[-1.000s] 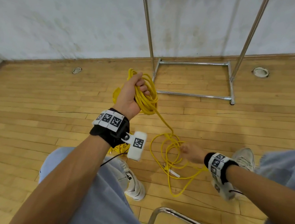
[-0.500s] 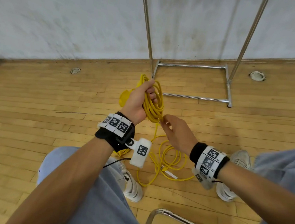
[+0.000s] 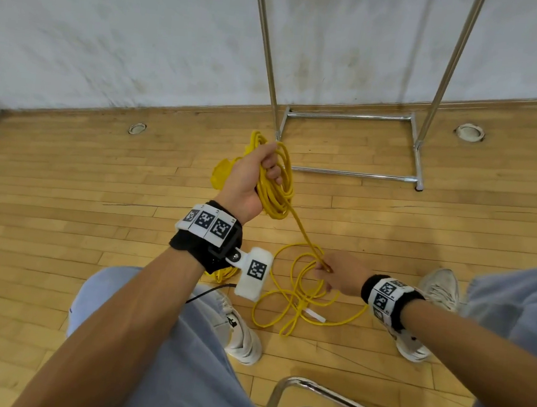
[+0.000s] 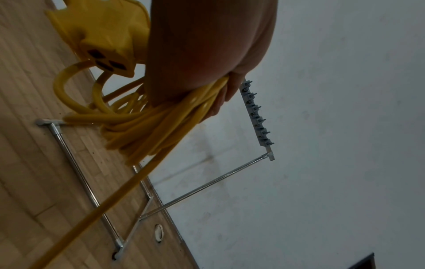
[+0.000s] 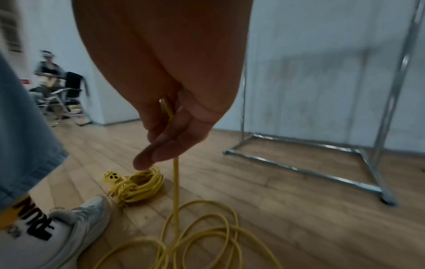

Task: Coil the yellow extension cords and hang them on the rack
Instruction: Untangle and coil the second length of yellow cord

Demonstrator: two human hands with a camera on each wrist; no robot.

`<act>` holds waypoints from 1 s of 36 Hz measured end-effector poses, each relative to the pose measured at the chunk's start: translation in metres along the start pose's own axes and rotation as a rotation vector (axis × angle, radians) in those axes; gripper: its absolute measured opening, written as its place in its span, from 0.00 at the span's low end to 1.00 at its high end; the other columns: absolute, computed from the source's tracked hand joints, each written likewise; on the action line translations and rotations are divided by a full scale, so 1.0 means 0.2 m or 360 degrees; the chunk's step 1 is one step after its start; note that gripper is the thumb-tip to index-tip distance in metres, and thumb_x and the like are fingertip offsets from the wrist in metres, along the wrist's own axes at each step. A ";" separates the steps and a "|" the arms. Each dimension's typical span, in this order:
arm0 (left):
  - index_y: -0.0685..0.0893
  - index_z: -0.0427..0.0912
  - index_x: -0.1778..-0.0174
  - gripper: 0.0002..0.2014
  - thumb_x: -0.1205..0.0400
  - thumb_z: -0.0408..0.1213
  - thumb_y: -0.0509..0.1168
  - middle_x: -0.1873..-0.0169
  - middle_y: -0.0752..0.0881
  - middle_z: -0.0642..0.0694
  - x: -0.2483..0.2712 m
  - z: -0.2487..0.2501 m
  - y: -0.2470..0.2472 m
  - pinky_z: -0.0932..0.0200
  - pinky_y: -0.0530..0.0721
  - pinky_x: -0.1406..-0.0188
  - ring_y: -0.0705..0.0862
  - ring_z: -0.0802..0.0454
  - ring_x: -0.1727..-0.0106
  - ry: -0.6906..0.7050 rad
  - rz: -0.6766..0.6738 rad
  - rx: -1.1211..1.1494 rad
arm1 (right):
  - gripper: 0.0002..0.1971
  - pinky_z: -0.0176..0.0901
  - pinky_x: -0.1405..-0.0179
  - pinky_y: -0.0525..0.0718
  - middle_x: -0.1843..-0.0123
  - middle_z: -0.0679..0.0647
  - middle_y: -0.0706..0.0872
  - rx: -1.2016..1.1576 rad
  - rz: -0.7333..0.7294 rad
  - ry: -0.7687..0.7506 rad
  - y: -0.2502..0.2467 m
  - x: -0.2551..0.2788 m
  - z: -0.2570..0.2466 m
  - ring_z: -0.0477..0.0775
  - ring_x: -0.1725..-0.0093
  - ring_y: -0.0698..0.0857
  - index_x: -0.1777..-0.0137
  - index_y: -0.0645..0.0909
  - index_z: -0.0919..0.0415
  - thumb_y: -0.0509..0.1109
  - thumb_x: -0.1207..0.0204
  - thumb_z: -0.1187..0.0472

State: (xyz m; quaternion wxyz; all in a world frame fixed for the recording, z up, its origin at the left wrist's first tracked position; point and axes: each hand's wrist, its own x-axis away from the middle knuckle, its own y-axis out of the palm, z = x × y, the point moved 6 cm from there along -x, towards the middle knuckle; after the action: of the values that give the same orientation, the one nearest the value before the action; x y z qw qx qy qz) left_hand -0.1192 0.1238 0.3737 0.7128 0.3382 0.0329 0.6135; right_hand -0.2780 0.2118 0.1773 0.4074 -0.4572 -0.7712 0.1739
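My left hand (image 3: 249, 185) grips a bundle of yellow cord loops (image 3: 277, 191) at chest height; the same coil (image 4: 147, 131) fills the left wrist view. The cord's yellow socket block (image 4: 105, 43) hangs behind that hand. One strand (image 3: 303, 235) runs down and right from the coil to my right hand (image 3: 338, 273), which pinches it (image 5: 169, 109). Below it, the uncoiled loops (image 3: 298, 298) lie on the wooden floor. A second, coiled yellow cord (image 5: 138, 185) lies by my left shoe. The chrome rack (image 3: 353, 174) stands against the wall, its hook bar (image 4: 257, 116) at the top.
My white shoes (image 3: 241, 333) (image 3: 440, 290) flank the loose loops. A chrome chair frame (image 3: 325, 397) is at the bottom edge. Round floor sockets (image 3: 137, 127) (image 3: 468, 132) sit near the wall. Another person sits on a chair (image 5: 48, 76) far off to the left.
My right hand brought a loop up to the coil, then dropped down and right along the strand to a new grip. The left hand kept hold of the coil.
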 end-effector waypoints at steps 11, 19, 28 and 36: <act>0.71 0.47 0.71 0.20 0.10 0.36 0.60 0.79 0.68 0.54 -0.02 0.08 -0.03 0.65 0.67 0.72 0.66 0.59 0.79 -0.0037 -0.0102 0.0419 | 0.22 0.34 0.74 0.73 0.68 0.51 0.75 0.0511 -0.0335 0.0591 0.12 0.02 0.46 0.47 0.74 0.71 0.55 0.76 0.59 0.50 0.06 0.49; 0.69 0.48 0.68 0.18 0.10 0.34 0.60 0.78 0.67 0.54 -0.03 0.17 -0.08 0.63 0.67 0.72 0.66 0.58 0.78 0.0117 -0.0019 0.0293 | 0.30 0.51 0.26 0.78 0.17 0.55 0.74 0.0277 -0.0014 0.0224 0.05 -0.02 0.32 0.58 0.22 0.77 0.13 0.63 0.53 0.62 0.11 0.45; 0.68 0.47 0.67 0.18 0.10 0.34 0.59 0.78 0.66 0.54 -0.01 0.06 -0.05 0.63 0.68 0.73 0.66 0.58 0.78 -0.0020 -0.0102 0.0226 | 0.19 0.47 0.38 0.81 0.31 0.48 0.81 -0.0280 0.0476 -0.0488 -0.17 -0.06 -0.33 0.50 0.37 0.81 0.24 0.75 0.53 0.69 0.13 0.54; 0.69 0.47 0.68 0.18 0.10 0.34 0.59 0.78 0.67 0.54 0.01 0.09 -0.04 0.64 0.66 0.70 0.66 0.58 0.78 -0.0028 -0.0092 0.0280 | 0.13 0.44 0.59 0.76 0.53 0.49 0.83 0.0294 0.0020 -0.0144 0.00 -0.06 -0.15 0.52 0.56 0.81 0.41 0.81 0.58 0.58 0.08 0.52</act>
State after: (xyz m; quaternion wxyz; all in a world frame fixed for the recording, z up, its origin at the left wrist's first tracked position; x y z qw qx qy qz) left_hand -0.1035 0.1172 0.3827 0.6980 0.4037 0.0900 0.5845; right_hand -0.2507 0.1987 0.1902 0.4115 -0.4141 -0.7666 0.2673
